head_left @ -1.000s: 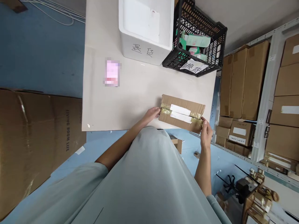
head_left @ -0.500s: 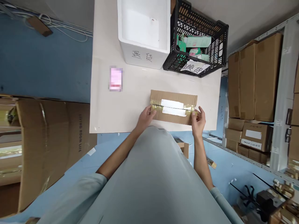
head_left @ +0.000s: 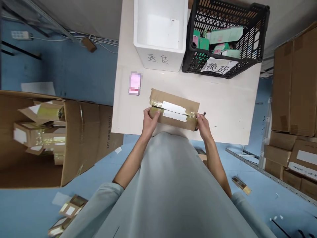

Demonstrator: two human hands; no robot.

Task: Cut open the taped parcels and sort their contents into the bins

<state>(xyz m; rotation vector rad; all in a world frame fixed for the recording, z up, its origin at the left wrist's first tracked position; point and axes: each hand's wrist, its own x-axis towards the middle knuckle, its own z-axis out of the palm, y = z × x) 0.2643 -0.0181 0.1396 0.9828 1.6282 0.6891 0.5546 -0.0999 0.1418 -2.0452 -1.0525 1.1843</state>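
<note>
A flat cardboard box [head_left: 173, 123] with shiny tape and a white label sits at the table's near edge. A slit runs lengthwise through its tape and label. My left hand [head_left: 150, 121] grips the box's left end, thumb on top and fingers at the side. At the right end, my right hand [head_left: 203, 125] holds the box, thumb and fingers closed on its edge. A small dark object [head_left: 204, 113] pokes out beside the right fingers; its kind is mostly hidden by the hand.
On the white table [head_left: 228, 109] stand a white foam bin [head_left: 160, 61] and a black plastic crate [head_left: 223, 54] holding green boxes. A blurred pink item [head_left: 135, 83] lies left. A big carton [head_left: 89, 142] of opened boxes stands left; brown cartons [head_left: 302, 89] are stacked right.
The view has turned toward the left, showing the inside of the big carton. Both hands keep hold of the box, which is tilted more, and a dark object now shows at the right hand.
</note>
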